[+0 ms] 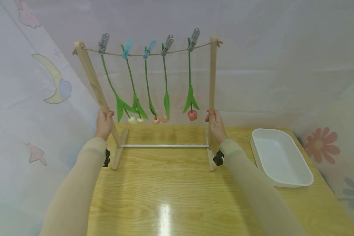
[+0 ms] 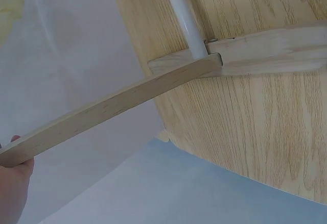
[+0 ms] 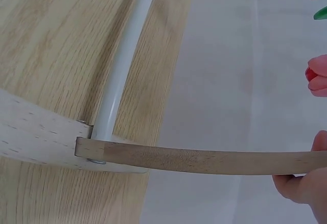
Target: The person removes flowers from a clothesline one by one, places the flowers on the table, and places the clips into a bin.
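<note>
A wooden rack stands on the table, its left post (image 1: 92, 77) and right post (image 1: 213, 75) joined low down by a white rod (image 1: 165, 146). My left hand (image 1: 104, 124) grips the left post at about mid-height; my right hand (image 1: 216, 124) grips the right one at a like height. Between the post tops runs a twine (image 1: 177, 51). Grey and blue clothespins, such as a blue clothespin (image 1: 149, 49), hold several artificial tulips upside down on it. A red tulip (image 1: 192, 114) hangs nearest the right post. In the right wrist view the thumb and a fingertip show around the post (image 3: 214, 162).
A white plastic tray (image 1: 280, 157) sits on the wooden table (image 1: 153, 190) at the right. Behind the rack hangs a pale curtain (image 1: 268, 65); another printed with a moon (image 1: 51, 77) covers the left side. The table's back edge runs just behind the rack's feet.
</note>
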Available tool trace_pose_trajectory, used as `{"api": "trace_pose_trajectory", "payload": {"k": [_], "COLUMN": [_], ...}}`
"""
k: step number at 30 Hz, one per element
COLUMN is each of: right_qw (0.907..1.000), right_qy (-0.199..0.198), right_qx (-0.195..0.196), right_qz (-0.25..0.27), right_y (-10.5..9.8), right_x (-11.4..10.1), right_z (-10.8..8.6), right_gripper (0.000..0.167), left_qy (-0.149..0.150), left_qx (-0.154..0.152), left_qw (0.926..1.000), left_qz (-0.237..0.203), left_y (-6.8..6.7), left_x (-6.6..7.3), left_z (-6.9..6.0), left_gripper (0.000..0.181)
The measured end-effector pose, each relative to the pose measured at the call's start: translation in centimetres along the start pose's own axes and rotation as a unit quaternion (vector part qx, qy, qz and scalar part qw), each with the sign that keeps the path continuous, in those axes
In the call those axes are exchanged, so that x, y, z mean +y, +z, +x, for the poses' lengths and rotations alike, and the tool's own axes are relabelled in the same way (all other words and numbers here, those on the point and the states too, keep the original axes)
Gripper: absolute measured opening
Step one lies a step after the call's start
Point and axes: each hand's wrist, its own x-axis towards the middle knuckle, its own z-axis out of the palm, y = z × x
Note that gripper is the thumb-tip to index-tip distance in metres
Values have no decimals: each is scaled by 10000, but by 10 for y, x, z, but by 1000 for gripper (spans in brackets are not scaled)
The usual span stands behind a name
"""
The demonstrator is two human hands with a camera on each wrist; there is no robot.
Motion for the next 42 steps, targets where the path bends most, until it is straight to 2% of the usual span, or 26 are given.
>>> {"api": "trace_pose_trajectory", "payload": {"k": [6, 7, 12, 19, 27, 31, 42], "right_qw": [9996, 9995, 9986, 9994, 10000, 9999, 9996], "right_qy": [250, 281, 438, 96, 78, 132, 211], "right_qx": [-12, -17, -44, 83, -13, -55, 7], "right_qz": [-150, -164, -287, -324, 32, 78, -192], "right_y": [-1, -1, 0, -1, 1, 1, 0], "right_x": [2, 8, 6, 15, 11, 8, 11], "right_z": [-1, 1, -4, 1, 8, 6, -4], "right_gripper": [41, 44, 55, 56, 46, 41, 59], "left_qy": [-176, -195, -386, -80, 190, 127, -113], "left_qx": [-74, -77, -93, -16, 38, -20, -135], "left_qw": [9996, 9995, 9990, 9996, 9993, 9990, 9990], "left_qz": [199, 229, 214, 288, 333, 429, 402], "left_y": [-2, -2, -4, 2, 2, 0, -3], "left_x": [8, 8, 6, 0, -6, -4, 4], "left_z": [-7, -8, -10, -1, 5, 1, -8], "left_gripper": [39, 39, 39, 38, 37, 35, 33]}}
